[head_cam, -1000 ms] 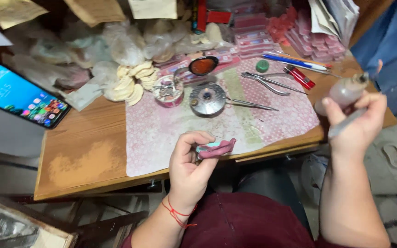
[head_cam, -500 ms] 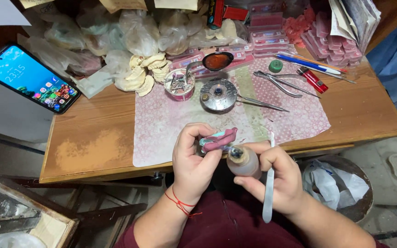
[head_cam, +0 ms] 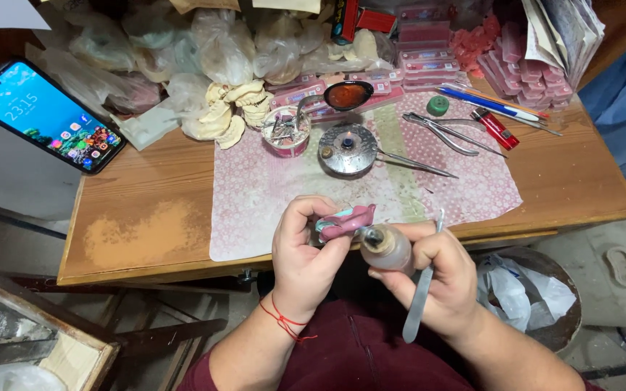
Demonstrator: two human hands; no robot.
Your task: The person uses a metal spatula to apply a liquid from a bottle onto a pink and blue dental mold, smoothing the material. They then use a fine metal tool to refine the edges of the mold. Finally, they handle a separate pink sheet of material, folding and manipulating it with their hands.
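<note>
your left hand (head_cam: 306, 253) pinches a pink wax piece (head_cam: 347, 221). your right hand (head_cam: 440, 279) grips a small bottle (head_cam: 387, 247) and metal tool (head_cam: 422, 300), just below the patterned mat (head_cam: 255, 195).

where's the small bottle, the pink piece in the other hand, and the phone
small bottle (head_cam: 387, 248), head view, on its rounded body
pink piece (head_cam: 348, 221), head view, on its upper curved edge
phone (head_cam: 45, 114), head view, on the middle of its lit screen

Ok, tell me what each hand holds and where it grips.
The left hand pinches a pink and teal piece by its near end. The right hand holds a small bottle by its body, plus a thin metal tool along its shaft.
</note>
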